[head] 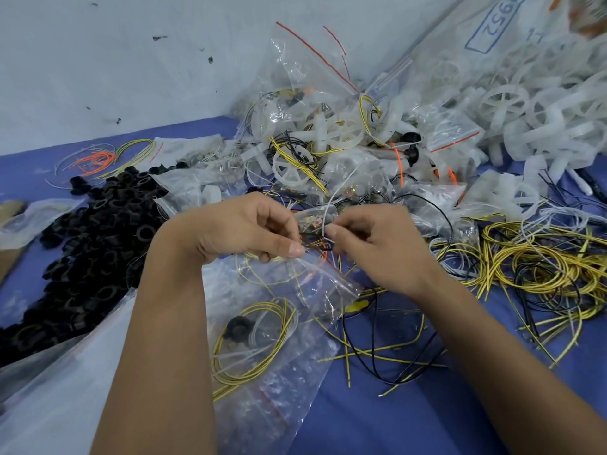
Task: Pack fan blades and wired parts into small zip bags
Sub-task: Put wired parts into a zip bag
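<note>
Nearest me, a small zip bag (262, 323) lies slanted on the blue table (410, 421), already carrying a coil of yellow wire (253, 343) and a black knob-like part (238, 326).

My left hand (243, 228) pinches the bag's mouth between thumb and curled fingers, I judge to keep the opening lifted and spread. My right hand (377, 244) has its fingers curled around a small wired part (320, 231) right at that mouth, apparently feeding it in; whether the part is past the lip I cannot tell.

Step in hand: loading wired parts.

Just left, a heap of black rings (88, 241); right, loose yellow and black wires (532, 267), both within reach as stock.

Beyond the hands, filled zip bags (328, 126) are piled against the wall. Farthest right, white fan blades (542, 110) spill from a big sack; I see none in the near bag.
</note>
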### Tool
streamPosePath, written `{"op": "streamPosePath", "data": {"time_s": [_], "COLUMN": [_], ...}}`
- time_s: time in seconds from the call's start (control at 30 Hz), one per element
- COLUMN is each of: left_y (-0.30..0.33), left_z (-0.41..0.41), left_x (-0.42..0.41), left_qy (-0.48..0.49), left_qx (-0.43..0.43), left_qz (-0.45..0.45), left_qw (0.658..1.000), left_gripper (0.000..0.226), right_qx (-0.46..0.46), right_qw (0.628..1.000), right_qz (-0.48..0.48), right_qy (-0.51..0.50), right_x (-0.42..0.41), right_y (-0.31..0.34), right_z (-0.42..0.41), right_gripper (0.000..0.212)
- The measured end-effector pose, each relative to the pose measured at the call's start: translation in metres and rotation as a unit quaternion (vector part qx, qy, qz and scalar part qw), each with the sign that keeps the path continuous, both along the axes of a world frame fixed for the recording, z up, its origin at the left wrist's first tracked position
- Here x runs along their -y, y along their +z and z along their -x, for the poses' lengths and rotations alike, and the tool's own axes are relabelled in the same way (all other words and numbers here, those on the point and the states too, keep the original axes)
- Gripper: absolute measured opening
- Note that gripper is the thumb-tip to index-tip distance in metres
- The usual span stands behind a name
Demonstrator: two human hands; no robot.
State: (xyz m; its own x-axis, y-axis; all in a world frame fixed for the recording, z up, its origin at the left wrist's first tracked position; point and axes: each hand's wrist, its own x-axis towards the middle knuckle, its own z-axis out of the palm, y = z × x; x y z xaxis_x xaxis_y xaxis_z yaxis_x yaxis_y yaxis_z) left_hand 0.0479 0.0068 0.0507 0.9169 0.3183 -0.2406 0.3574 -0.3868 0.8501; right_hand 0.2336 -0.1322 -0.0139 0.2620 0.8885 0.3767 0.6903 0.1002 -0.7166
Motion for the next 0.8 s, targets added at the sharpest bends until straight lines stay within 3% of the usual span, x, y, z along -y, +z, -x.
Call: {"op": "streamPosePath", "data": {"time_s": [0.1, 0.17, 0.3, 0.47, 0.57, 0.73, 0.8], "left_y": [0.0, 0.0, -0.002, -0.002, -0.002, -0.004, -0.004], "left_z": [-0.003, -0.006, -0.015, -0.016, 0.0, 0.017, 0.017], "left_x": [0.001, 0.003, 0.008, 0.006, -0.003, -0.015, -0.016], "left_qy": [-0.013, -0.02, -0.009, -0.004, 0.008, 0.042, 0.038], "left_qx": [0.023, 0.03, 0.026, 0.029, 0.019, 0.005, 0.007], "left_qz": [0.01, 0.019, -0.001, 0.014, 0.028, 0.033, 0.039], "left_qw": [1.0, 0.999, 1.0, 0.999, 0.999, 0.999, 0.999], "left_gripper": [0.015, 0.011, 0.015, 0.02, 0.031, 0.057, 0.05], "right_qx": [0.024, 0.087, 0.214, 0.252, 0.25, 0.249, 0.3], "right_qw": [0.992, 0.984, 0.965, 0.949, 0.948, 0.963, 0.952], "right_qz": [-0.035, -0.009, 0.114, 0.171, 0.158, 0.03, 0.052], "right_qy": [-0.118, -0.154, -0.101, -0.076, -0.118, -0.097, -0.036], "right_x": [0.001, 0.004, 0.006, 0.005, 0.004, -0.02, -0.039], "right_y": [0.0, 0.001, 0.001, 0.004, 0.006, 0.015, 0.017], "right_z": [-0.016, -0.027, -0.029, -0.02, -0.021, -0.008, 0.001], "right_gripper": [0.014, 0.006, 0.014, 0.025, 0.048, 0.014, 0.027]}}
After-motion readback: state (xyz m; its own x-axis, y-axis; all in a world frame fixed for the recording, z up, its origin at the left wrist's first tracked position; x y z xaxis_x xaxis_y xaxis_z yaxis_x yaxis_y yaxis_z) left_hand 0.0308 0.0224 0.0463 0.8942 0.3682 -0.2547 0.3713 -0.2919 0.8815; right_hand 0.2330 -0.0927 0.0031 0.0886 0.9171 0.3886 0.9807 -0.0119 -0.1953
